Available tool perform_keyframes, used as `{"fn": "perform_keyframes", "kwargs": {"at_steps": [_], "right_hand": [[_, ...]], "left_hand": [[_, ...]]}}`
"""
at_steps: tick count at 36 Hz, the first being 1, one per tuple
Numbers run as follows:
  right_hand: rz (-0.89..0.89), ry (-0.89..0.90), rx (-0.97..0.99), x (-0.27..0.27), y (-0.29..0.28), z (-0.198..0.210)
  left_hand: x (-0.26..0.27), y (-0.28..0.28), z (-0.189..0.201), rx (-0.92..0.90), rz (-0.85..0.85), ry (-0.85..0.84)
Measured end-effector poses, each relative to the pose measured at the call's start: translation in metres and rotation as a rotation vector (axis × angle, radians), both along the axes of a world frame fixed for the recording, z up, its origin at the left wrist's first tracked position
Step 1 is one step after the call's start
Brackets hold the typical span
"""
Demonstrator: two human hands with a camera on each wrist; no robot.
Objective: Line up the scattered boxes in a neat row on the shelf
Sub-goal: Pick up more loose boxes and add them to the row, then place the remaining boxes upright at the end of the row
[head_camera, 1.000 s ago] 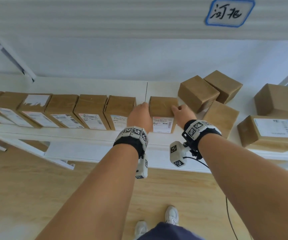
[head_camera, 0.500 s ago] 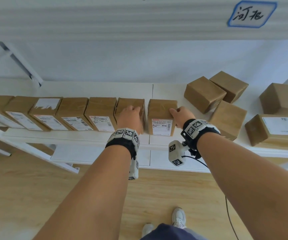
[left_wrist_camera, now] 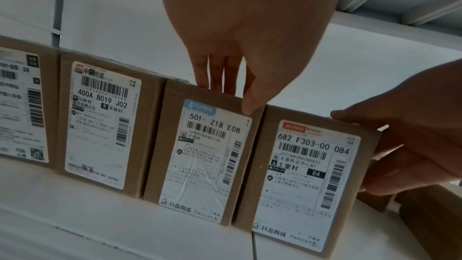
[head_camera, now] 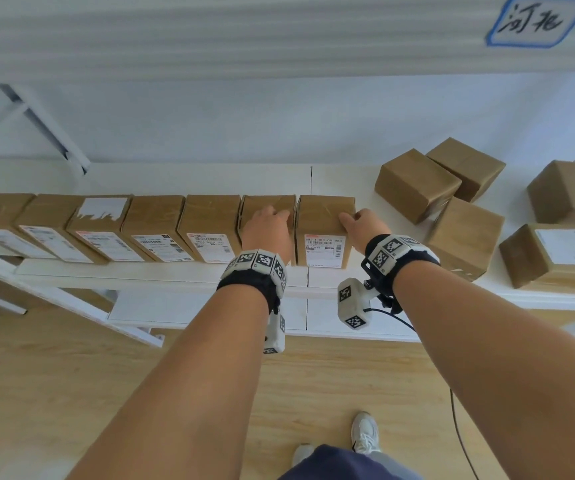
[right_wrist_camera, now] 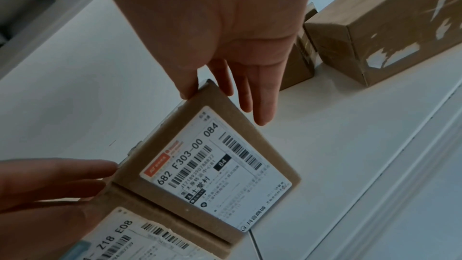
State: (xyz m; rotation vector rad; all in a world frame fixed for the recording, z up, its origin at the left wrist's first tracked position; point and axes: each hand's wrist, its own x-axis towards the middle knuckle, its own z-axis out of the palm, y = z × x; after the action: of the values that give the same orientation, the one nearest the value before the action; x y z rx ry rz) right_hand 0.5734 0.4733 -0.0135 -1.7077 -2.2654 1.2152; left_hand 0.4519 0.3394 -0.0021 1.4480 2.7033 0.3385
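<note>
Cardboard, brown, was taped shut on every box, so contents could not be seen. Counted 7 boxes in the row (head_camera: 154,223) along the front edge of the white shelf (head_camera: 209,178): upright, labels facing out, sides touching or nearly so. At the right end of the line stood the 682 box (head_camera: 324,211), close against the 501 box (head_camera: 267,201) with only a thin seam between them. On the 501 box lay the left hand (head_camera: 267,232), fingers straight over the top edge and thumb tip on the label face, without a closed grip. Around the 682 box sat the right hand (head_camera: 362,226), thumb on the top corner and fingers flat along the right side, apparently pressing it toward its neighbour. Judged progress: somewhat over half. Not yet lined up: 5 boxes, namely the skewed cluster of 3 (head_camera: 414,183) near the 682 box and the far pair (head_camera: 568,192) well apart to the right.
</note>
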Motion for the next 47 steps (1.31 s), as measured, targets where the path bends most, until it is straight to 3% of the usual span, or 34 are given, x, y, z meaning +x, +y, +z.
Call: {"fn": "perform_keyframes", "kwargs": {"at_steps": [12,19,26,32,40,47], "right_hand": [[-0.017,-0.034,0.171,0.047,0.006,0.017],[-0.095,-0.106,0.218,0.109,0.034,0.025],[-0.153,-0.143,0.157,0.168,0.078,0.025],[-0.216,-0.162,0.073,0.206,0.111,0.013],[-0.130,-0.136,-0.050,0.226,0.138,-0.011],[-0.140,-0.057,-0.138,0.223,0.147,-0.029]], "left_hand": [[0.025,0.023,0.024,-0.005,-0.060,-0.009],[0.077,0.062,0.032,-0.026,-0.191,0.069],[0.137,0.115,0.021,-0.057,-0.225,-0.019],[0.182,0.158,-0.003,-0.190,-0.161,-0.184],[0.210,0.188,-0.033,-0.299,-0.021,-0.363],[0.218,0.190,-0.039,-0.212,0.141,-0.548]]}}
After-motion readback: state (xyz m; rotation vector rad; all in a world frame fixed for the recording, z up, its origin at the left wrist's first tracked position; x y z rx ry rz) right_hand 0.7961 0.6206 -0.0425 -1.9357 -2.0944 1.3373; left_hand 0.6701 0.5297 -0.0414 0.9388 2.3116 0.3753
